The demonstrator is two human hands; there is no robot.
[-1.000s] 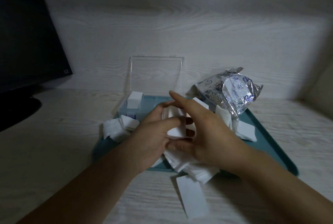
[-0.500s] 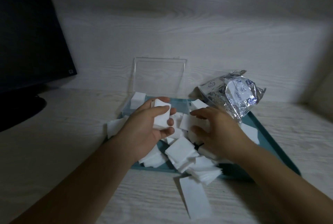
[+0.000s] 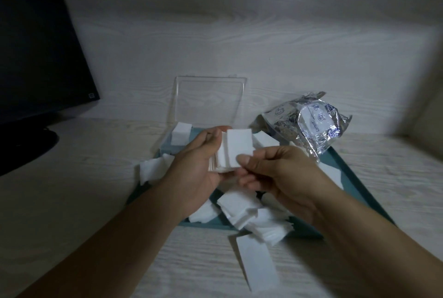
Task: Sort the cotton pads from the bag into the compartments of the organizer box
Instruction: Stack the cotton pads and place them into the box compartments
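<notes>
Cotton pads (image 3: pixel 242 209) are mostly loose in a heap on the teal tray (image 3: pixel 359 178), the silver bag (image 3: pixel 309 125) slumped at its far right, the clear organizer box (image 3: pixel 208 106) open behind with one stack (image 3: pixel 181 133) in its left compartment. The left hand (image 3: pixel 199 173) is curled round a small stack (image 3: pixel 224 156); the right hand (image 3: pixel 280 175) pinches one pad (image 3: pixel 239 151) against it. Best bet: square the edges before dropping them in, otherwise they'll probably fan out.
</notes>
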